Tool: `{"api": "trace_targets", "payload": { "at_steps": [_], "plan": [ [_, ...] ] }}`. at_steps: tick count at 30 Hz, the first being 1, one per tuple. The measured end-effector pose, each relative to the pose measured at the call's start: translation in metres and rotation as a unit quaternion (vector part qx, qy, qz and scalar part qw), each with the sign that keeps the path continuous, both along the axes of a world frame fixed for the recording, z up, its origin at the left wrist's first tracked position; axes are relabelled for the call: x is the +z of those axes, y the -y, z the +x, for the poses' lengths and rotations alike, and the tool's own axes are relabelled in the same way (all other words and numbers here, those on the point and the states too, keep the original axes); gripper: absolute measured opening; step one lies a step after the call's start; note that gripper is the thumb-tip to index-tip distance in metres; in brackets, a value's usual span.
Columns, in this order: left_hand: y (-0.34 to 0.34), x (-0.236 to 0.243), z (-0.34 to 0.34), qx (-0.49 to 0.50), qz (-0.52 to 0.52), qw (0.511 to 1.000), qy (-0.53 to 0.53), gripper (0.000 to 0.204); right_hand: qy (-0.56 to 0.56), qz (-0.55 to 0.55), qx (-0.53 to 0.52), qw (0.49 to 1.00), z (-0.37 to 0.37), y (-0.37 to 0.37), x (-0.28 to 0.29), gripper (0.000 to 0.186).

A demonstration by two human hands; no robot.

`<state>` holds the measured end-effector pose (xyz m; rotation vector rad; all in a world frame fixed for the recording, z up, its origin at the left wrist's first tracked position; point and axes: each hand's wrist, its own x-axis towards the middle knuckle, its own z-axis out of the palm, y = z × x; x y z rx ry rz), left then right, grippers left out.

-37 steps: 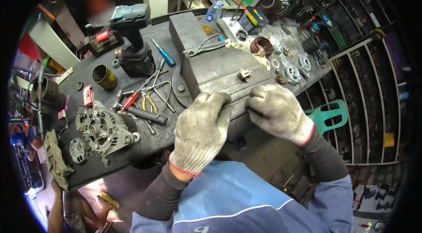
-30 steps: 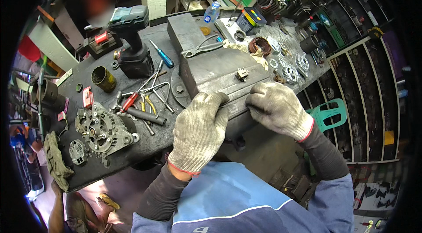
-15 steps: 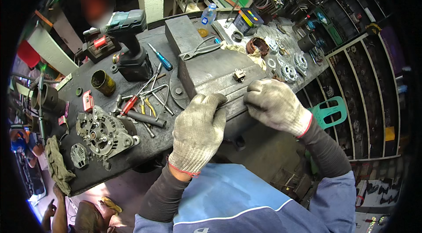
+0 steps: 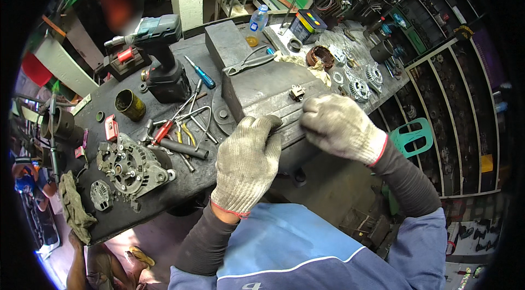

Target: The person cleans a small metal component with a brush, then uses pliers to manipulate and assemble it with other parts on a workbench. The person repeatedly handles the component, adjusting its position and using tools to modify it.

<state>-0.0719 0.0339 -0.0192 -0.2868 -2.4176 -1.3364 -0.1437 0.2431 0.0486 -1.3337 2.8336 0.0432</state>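
My left hand (image 4: 247,161), in a grimy knit work glove, is closed at the front edge of the large grey metal vise (image 4: 257,90). Its thumb presses toward the curled fingers, and whatever lies between them is hidden. To its right, my right hand (image 4: 342,130), gloved alike, is also closed over the vise's ridged edge, with its fingertips turned out of sight. A small metal brush-holder-like part (image 4: 297,93) rests on top of the vise, just beyond my right fingers. Pliers (image 4: 250,63) lie across the vise farther back.
On the bench at left are an alternator (image 4: 131,167), a cordless impact wrench (image 4: 158,55), a blue screwdriver (image 4: 200,72), assorted hand tools and a rusty can (image 4: 129,105). A copper-wound stator (image 4: 320,57) sits at the far right. A green stool (image 4: 410,138) stands beside tall shelves (image 4: 437,104).
My right hand has shifted slightly left and up along the vise, nearer the small metal part. My left hand stays in place. At lower left another person's arm has moved.
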Motion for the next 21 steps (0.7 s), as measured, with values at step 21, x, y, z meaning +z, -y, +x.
{"api": "trace_targets", "payload": {
  "at_steps": [21],
  "plan": [
    [0.0002,0.0009,-0.0002,-0.008,0.021,1.000,0.007,0.019,-0.030,-0.025,0.030,0.999,-0.0035,-0.0040,-0.0079,0.020]
  ]
}}
